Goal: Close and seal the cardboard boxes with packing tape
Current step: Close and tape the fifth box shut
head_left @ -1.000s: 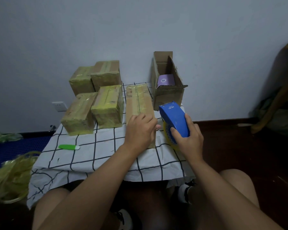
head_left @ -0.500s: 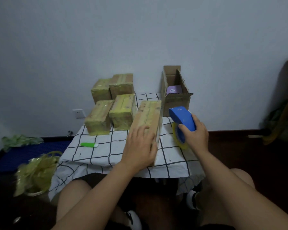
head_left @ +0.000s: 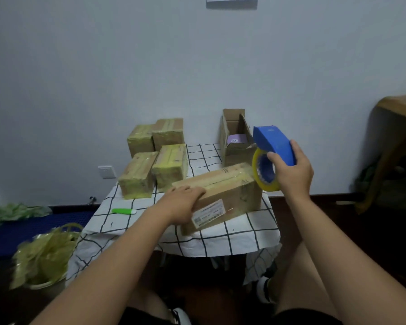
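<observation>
Here the bench (head_left: 131,221) carries a white cloth with a black grid, and its legs are hidden under the hanging cloth. At its near right part lies a long cardboard box (head_left: 230,195), flaps down, with yellowish tape along the top seam and a white label on the near side whose print is too small to read. The left hand (head_left: 181,205) rests on the box's near left end, fingers laid flat over the top edge; the corner beneath it is hidden. The right hand (head_left: 291,172) grips a blue tape dispenser (head_left: 273,143) held above the box's right end, its yellow roll of tape (head_left: 265,172) hanging just beside the box's top right corner; whether they touch cannot be told. Four taped boxes (head_left: 155,158) stand close together at the back left. An open box (head_left: 234,139) stands at the back right, partly covered by the dispenser, with something lilac inside. A green knife (head_left: 123,211) lies on the cloth at the left.
</observation>
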